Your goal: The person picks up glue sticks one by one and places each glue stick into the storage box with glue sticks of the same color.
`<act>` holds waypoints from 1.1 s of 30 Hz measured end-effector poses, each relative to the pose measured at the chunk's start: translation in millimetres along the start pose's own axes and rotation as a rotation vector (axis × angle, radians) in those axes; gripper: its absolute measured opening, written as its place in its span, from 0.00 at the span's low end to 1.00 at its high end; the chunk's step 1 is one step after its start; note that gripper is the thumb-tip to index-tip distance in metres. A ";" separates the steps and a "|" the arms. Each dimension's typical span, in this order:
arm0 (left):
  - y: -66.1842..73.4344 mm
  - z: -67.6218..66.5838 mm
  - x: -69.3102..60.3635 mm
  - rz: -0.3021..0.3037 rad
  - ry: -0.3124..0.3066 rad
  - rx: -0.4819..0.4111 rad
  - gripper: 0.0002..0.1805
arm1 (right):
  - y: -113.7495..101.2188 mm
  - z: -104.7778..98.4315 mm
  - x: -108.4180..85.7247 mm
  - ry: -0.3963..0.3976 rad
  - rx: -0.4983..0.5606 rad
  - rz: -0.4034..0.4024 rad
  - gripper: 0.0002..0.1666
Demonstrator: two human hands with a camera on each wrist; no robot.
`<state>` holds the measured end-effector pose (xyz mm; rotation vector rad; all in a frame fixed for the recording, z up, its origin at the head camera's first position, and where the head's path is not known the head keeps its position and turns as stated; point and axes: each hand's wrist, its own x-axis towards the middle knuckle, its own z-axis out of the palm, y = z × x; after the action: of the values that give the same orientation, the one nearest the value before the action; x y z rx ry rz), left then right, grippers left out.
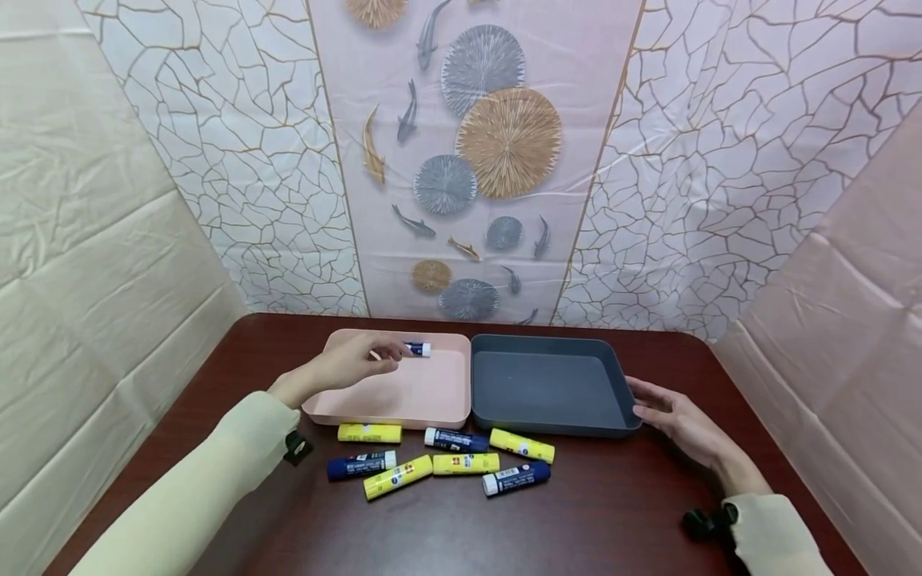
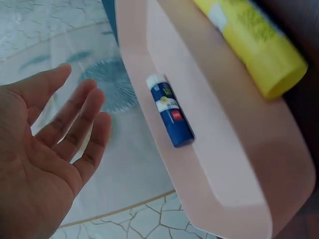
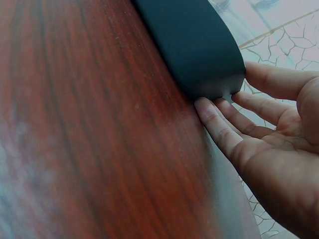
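The biggest thing on my screen is the dark red-brown table with a wood look, across the lower half of the head view. Near the middle of that view sit two flat trays, side by side: a dark blue-grey tray with smooth walls, and, left of it, a pale pink tray with rounded corners. Next come the hands. The left hand is over the pink tray, fingers loose and spread, and I see it gripping nothing. The right hand is also loose, with fairly straight fingers touching the outside of the dark tray at its right end. The small things are glue sticks. One blue tube-shaped glue stick with a white cap lies in the pink tray. Below the trays, on the table, lie four yellow tube-shaped glue sticks and three more blue ones with white caps. So I'd say the work has just begun: one stick is in a tray, seven are left out.
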<state>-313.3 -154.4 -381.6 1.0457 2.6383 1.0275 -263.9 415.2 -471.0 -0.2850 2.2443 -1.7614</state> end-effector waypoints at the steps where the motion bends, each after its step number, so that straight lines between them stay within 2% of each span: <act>1: 2.3 0.7 -3.3 0.013 0.006 -0.009 0.15 | 0.2 -0.3 0.1 0.000 -0.001 -0.002 0.40; 11: 20.6 12.0 -31.3 0.033 0.012 0.037 0.14 | 2.8 -2.5 -1.1 0.007 -0.007 -0.001 0.40; 18: 24.8 25.1 -49.2 -0.040 -0.038 0.002 0.15 | 3.7 -1.9 -0.7 -0.013 0.005 -0.014 0.40; 20: 25.4 29.7 -52.8 -0.052 -0.044 -0.006 0.15 | 3.9 -2.4 -0.4 -0.014 0.004 -0.020 0.40; 25: 27.6 39.5 -59.2 -0.036 -0.038 0.015 0.14 | 4.0 -3.7 -1.0 -0.011 0.000 -0.029 0.39; 33: 29.5 55.2 -69.9 -0.030 -0.050 -0.035 0.14 | 3.8 -3.2 -0.6 -0.014 0.004 -0.034 0.40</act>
<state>-225.2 -153.5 -413.8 1.0079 2.5791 1.0238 -264.3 419.3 -473.9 -0.3352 2.2382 -1.7749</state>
